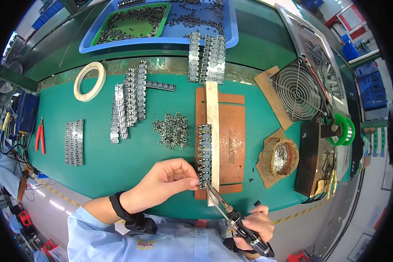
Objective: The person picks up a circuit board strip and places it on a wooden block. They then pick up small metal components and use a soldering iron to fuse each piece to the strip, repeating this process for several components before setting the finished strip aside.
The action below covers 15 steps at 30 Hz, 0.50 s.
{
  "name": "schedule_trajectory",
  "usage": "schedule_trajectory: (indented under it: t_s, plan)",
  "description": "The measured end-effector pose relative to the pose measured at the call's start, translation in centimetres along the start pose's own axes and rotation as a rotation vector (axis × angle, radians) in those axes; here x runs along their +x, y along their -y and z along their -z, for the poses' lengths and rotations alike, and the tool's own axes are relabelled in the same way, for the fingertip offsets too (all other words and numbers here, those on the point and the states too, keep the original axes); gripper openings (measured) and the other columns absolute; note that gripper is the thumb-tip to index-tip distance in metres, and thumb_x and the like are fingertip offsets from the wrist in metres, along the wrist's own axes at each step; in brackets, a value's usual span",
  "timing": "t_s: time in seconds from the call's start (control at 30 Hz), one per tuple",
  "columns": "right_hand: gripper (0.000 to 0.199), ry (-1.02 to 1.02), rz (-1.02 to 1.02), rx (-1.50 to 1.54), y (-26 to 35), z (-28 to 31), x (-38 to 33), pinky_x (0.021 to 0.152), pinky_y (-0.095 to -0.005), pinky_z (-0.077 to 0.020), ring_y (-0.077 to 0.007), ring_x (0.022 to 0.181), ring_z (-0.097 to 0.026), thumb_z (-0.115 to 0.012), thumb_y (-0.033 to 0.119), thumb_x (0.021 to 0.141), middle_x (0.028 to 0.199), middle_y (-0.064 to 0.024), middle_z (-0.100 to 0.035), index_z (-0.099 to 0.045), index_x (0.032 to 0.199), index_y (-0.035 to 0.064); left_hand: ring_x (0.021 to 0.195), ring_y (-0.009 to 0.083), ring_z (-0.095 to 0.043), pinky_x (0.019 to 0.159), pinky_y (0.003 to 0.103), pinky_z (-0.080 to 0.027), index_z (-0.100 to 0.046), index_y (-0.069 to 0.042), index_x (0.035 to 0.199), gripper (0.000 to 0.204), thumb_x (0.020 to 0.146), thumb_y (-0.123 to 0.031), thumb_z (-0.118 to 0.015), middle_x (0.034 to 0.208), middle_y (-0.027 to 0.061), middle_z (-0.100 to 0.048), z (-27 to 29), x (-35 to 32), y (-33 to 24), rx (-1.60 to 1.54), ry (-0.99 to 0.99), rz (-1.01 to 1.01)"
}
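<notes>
A strip of small circuit boards (205, 150) stands lengthwise along a pale wooden bar (212, 102) on a brown jig board (232, 144). My left hand (168, 181) is closed, thumb and forefinger pinched at the strip's near left end. What lies between those fingertips is too small to make out. My right hand (258, 225) grips a black-handled soldering iron (236, 218) with a thin tube alongside it. The iron's tip reaches the near end of the strip, close to my left fingertips. Left of the jig lies a pile of small metal parts (171, 131).
More board strips (130, 98) lie at left, others (207, 59) beyond the jig. A tape roll (90, 81), red-handled pliers (40, 136) and a blue tray (196, 41) sit around. At right are a fan (298, 89), round tin (284, 158) and green solder spool (345, 130).
</notes>
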State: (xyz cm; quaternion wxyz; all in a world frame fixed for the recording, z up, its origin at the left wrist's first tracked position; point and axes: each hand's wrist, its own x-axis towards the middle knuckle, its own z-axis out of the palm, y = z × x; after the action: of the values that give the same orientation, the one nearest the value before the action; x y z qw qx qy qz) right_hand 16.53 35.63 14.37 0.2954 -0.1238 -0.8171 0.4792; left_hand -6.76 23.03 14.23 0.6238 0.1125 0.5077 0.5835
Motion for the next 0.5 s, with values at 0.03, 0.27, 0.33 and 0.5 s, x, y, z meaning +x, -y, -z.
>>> schedule_trajectory:
  t_s: [0.03, 0.27, 0.33, 0.5]
  plan:
    - [0.039, 0.012, -0.002, -0.001, 0.1, -0.08, 0.16, 0.068, -0.03, -0.0373, -0.0131, 0.053, -0.057, -0.077, 0.02, 0.059, 0.062, -0.0006, -0.064, -0.06, 0.091, 0.0051, 0.082, 0.0093, -0.058, 0.075, 0.021, -0.046, -0.053, -0.002, 0.089, 0.007, 0.085, -0.007, -0.056, 0.087, 0.0035, -0.059, 0.0, -0.01, 0.01, -0.003, -0.001, -0.001]
    - [0.038, 0.072, -0.02, -0.015, 0.22, -0.11, 0.46, 0.07, -0.0294, -0.0366, -0.0129, 0.055, -0.058, -0.076, 0.019, 0.061, 0.065, -0.0005, -0.066, -0.06, 0.092, 0.0055, 0.083, 0.0088, -0.058, 0.076, 0.021, -0.046, -0.053, -0.001, 0.089, 0.008, 0.086, -0.008, -0.056, 0.088, 0.0039, -0.06, 0.08, -0.04, 0.18, -0.013, 0.016, -0.026]
    - [0.038, 0.067, -0.027, -0.013, 0.34, -0.15, 0.49, 0.07, -0.0295, -0.0366, -0.0129, 0.055, -0.058, -0.076, 0.019, 0.061, 0.065, -0.0006, -0.066, -0.06, 0.092, 0.0056, 0.083, 0.0087, -0.058, 0.076, 0.021, -0.046, -0.053, -0.001, 0.09, 0.008, 0.086, -0.008, -0.056, 0.088, 0.004, -0.06, 0.11, -0.03, 0.16, -0.011, 0.017, -0.029]
    - [0.038, 0.052, -0.031, -0.015, 0.27, -0.26, 0.41, 0.07, -0.0296, -0.0367, -0.0129, 0.055, -0.058, -0.076, 0.02, 0.061, 0.064, -0.0004, -0.065, -0.06, 0.092, 0.0056, 0.082, 0.0083, -0.057, 0.076, 0.021, -0.046, -0.053, -0.001, 0.09, 0.009, 0.086, -0.008, -0.056, 0.088, 0.0041, -0.06, 0.12, -0.08, 0.03, -0.002, 0.025, -0.036]
